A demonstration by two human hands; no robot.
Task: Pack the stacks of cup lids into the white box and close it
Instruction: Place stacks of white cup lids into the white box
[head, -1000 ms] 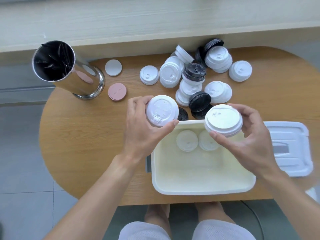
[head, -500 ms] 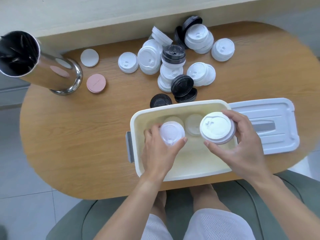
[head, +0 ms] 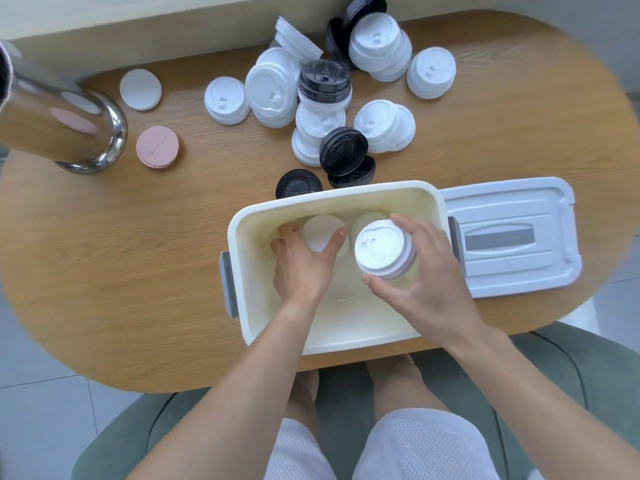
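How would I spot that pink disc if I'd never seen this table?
Start at the shiny metal cylinder on the table's far left. The pink disc lies flat just to its right. It is the only pink piece; the flat disc beyond it is white.

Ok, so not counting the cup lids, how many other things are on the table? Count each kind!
Flat round discs in view: 2, one white and one pink
Shiny metal cup: 1
White box: 1
Box cover: 1
Total: 5
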